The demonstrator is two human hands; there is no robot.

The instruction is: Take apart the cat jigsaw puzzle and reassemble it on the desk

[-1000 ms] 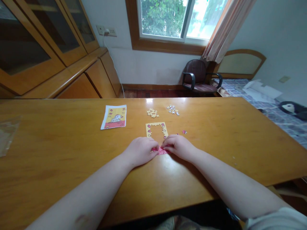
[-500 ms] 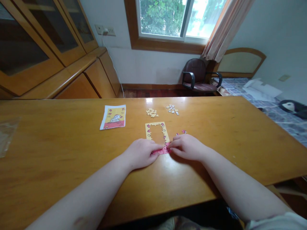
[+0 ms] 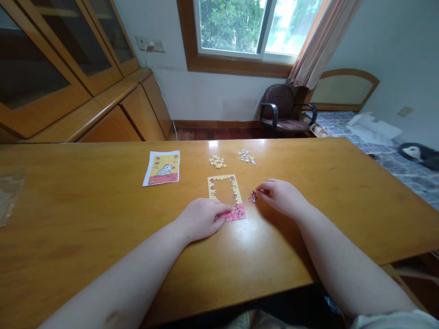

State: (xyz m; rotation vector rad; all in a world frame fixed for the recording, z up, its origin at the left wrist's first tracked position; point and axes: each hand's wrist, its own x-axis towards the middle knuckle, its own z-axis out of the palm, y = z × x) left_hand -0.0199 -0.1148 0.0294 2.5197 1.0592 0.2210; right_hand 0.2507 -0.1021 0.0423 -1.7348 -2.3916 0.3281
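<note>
A rectangular jigsaw puzzle frame (image 3: pixel 224 188) lies on the wooden table (image 3: pixel 85 219), with a yellow border and a pink bottom section around an open middle. My left hand (image 3: pixel 200 219) rests on the table with its fingertips on the puzzle's lower left corner. My right hand (image 3: pixel 279 197) is to the right of the puzzle, its fingertips beside a small cluster of loose pink pieces (image 3: pixel 253 197). Whether those fingers pinch a piece is hidden.
A printed picture card (image 3: pixel 161 168) lies left of the puzzle. Two small piles of loose pieces (image 3: pixel 217 161) (image 3: pixel 246 157) lie beyond it. A clear plastic bag (image 3: pixel 10 196) is at the table's left. Wooden cabinets stand behind the table.
My right hand has moved right, off the puzzle's pink section, to the loose pink pieces. The pink section now shows more fully. My left hand has stayed nearly still.
</note>
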